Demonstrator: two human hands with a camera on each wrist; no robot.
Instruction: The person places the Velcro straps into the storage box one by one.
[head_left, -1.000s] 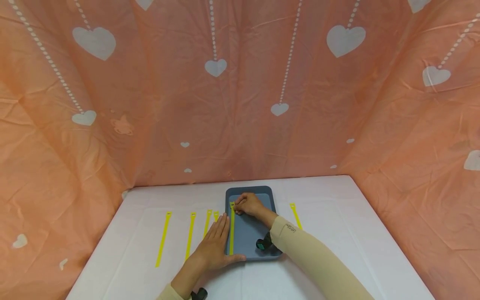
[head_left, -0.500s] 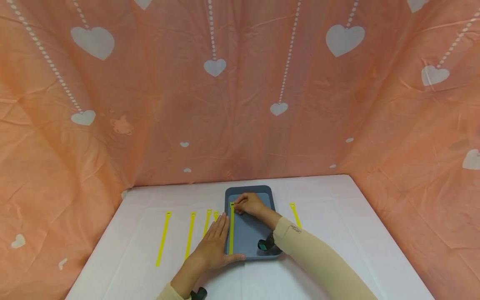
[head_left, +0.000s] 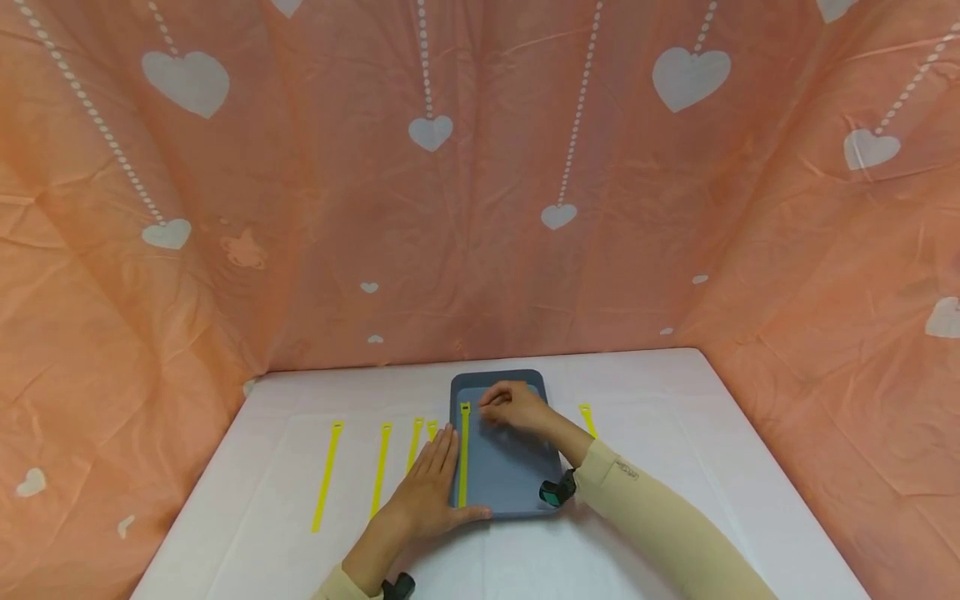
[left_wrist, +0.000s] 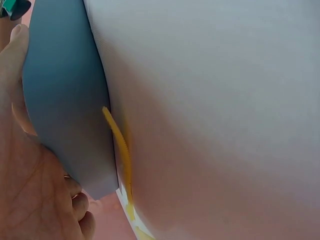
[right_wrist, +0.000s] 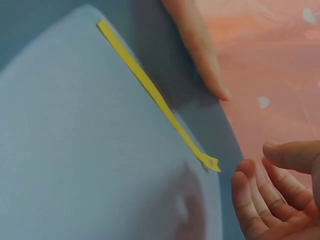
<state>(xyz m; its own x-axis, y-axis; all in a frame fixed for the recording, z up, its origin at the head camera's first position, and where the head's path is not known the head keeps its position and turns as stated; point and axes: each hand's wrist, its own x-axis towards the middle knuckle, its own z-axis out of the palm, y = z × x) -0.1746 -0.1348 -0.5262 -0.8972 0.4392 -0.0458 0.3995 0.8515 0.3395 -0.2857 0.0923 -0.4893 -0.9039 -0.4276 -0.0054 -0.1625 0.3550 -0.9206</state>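
A yellow cable tie (head_left: 464,458) with a slotted head lies lengthwise along the left side inside a blue-grey tray (head_left: 506,483). My left hand (head_left: 426,498) rests against the tray's near left corner, its fingers straight along the left wall and its thumb on the near rim. Over the tray, my right hand (head_left: 519,408) hovers just right of the tie's head, apart from it. In the right wrist view, the fingertips (right_wrist: 245,170) and thumb are loosely bent with nothing between them, and the whole tie (right_wrist: 145,82) shows flat.
Several more yellow ties lie on the white table left of the tray, such as the leftmost tie (head_left: 326,479); some are partly behind my left hand. Another tie (head_left: 588,421) lies right of the tray, partly covered by my right arm. A peach curtain (head_left: 480,275) surrounds the table.
My right hand has let go of the tie's head and moved slightly right and up. The tie stays in the tray. My left hand has kept its place.
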